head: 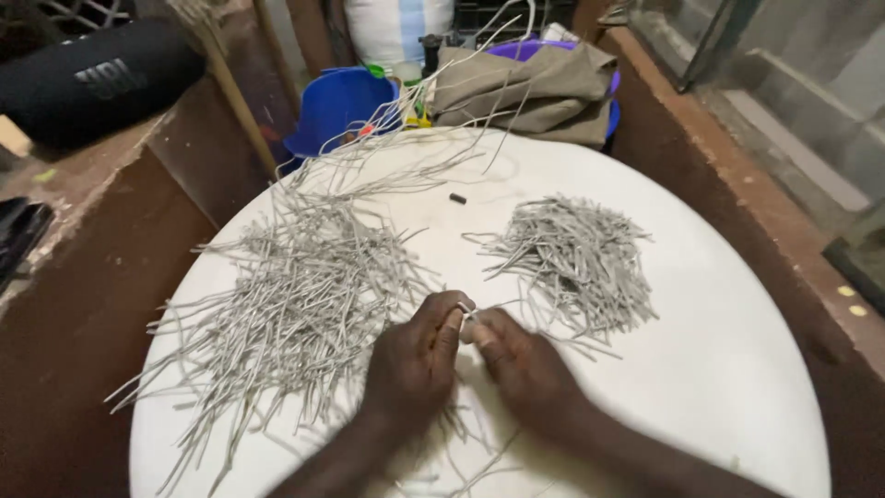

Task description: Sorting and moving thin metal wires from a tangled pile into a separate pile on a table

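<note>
Over a round white counter, the left hand and right hand meet fingertip to fingertip, both pinched closed on one thin grey strip. A large loose heap of strips lies left, a smaller heap right. Beyond sit a blue bucket and folded khaki cloth.

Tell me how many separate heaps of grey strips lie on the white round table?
2. The large heap lies left of the hands; the small heap lies at right, beyond the right hand. Loose strips lie scattered besides.
</note>
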